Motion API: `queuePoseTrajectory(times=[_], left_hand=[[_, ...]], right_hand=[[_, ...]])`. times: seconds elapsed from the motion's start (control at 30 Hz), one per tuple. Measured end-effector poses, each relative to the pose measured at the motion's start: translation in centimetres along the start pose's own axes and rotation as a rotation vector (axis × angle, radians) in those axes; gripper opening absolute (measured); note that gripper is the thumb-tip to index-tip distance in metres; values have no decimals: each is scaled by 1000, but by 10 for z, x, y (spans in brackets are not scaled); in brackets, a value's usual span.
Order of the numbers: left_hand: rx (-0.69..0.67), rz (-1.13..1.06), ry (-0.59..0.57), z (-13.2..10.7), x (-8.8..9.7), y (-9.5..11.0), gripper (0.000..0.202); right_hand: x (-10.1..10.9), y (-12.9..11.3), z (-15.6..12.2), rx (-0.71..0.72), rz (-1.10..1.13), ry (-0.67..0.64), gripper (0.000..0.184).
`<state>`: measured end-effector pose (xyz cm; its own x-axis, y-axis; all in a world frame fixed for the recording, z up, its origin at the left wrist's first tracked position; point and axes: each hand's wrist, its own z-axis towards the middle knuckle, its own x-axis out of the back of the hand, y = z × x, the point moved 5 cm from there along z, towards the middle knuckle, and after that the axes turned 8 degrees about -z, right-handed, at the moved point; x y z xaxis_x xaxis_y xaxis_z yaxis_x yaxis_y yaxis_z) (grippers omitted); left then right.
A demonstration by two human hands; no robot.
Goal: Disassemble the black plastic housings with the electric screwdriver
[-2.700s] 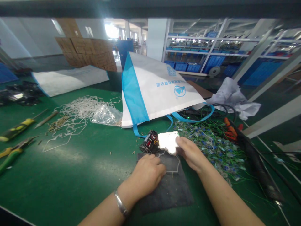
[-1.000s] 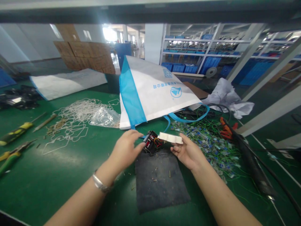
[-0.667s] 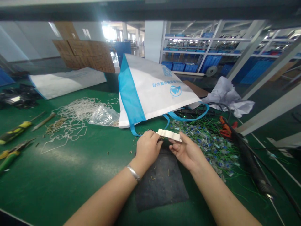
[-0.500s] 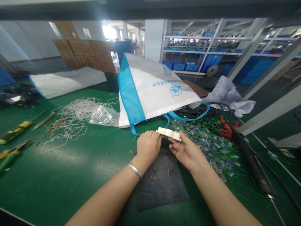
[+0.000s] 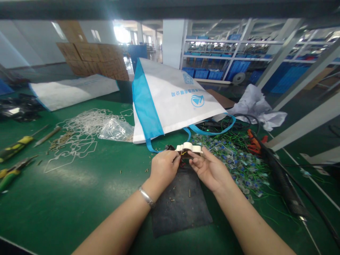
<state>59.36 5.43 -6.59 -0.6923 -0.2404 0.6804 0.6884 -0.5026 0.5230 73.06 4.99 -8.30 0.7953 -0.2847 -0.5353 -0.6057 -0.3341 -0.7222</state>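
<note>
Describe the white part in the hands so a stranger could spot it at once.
Find the white and blue bag lying on the green table. Just in front of it, above the dark mat, both hands hold the white part. It is the only flat white plastic piece with a scalloped edge.

Dark component [image 5: 170,147] mostly hidden behind left hand [image 5: 163,168], green-handled pliers [image 5: 7,175] cut off at left edge, blue print on white bag [image 5: 175,95] perhaps lettering, too small to read.
</note>
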Motion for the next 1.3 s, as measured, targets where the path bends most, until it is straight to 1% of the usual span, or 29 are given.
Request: queuePoseTrajectory(times=[0.1, 0.2, 0.33, 0.37, 0.43, 0.5, 0.57, 0.63, 0.73, 0.8, 0.83, 0.9, 1.03, 1.1, 1.13, 1.2, 1.27, 1.3], left_hand=[[4, -77, -20, -1, 1, 0, 10], [11, -174, -22, -2, 3, -1, 9], [49, -223, 77, -1, 15, -7, 7], [29, -225, 99, 0, 19, -7, 7], [-56, -231, 105, 2, 25, -7, 16], [-156, -220, 77, 4, 27, -5, 27], [-230, -188, 43, 6, 27, -5, 31], [-273, -147, 25, 6, 24, -5, 30], [-315, -84, 32, 4, 21, -4, 22], [-308, -86, 35, 3, 20, -3, 19], [-282, -109, 28, 3, 20, -4, 18], [-183, -190, -4, 5, 19, -8, 18], [123, -470, -109, 17, 15, -25, 18], [279, -655, -187, 25, 9, -35, 18], [332, -730, -230, 29, 6, -38, 18], [383, -820, -310, 38, 1, -42, 18], [392, -838, -355, 45, -4, -45, 17], [401, -840, -369, 47, -6, -46, 18]], right_hand=[[-1, 0, -1, -8, -14, -25, 21], [-3, -1, -2, -18, -43, -82, 20], [-6, -1, -3, -26, -82, -145, 19], [-7, -1, -3, -27, -89, -153, 18], [-7, -1, -4, -25, -101, -161, 17], [-8, -1, -5, -20, -112, -168, 17], [-8, -1, -5, -16, -123, -177, 16], [-7, -1, -5, -12, -137, -192, 15], [-6, 0, -4, -2, -173, -221, 15], [-6, -1, -4, 6, -217, -250, 16], [-6, -2, -4, 9, -247, -267, 16], [-6, -4, -6, 17, -320, -303, 17], [-7, -8, -10, 27, -500, -357, 25], [-5, -8, -9, 28, -606, -352, 31], [-3, -7, -8, 32, -656, -338, 33], [1, -5, -3, 48, -741, -300, 29], [4, -2, 3, 67, -797, -265, 20], [6, -1, 5, 74, -814, -248, 21]])
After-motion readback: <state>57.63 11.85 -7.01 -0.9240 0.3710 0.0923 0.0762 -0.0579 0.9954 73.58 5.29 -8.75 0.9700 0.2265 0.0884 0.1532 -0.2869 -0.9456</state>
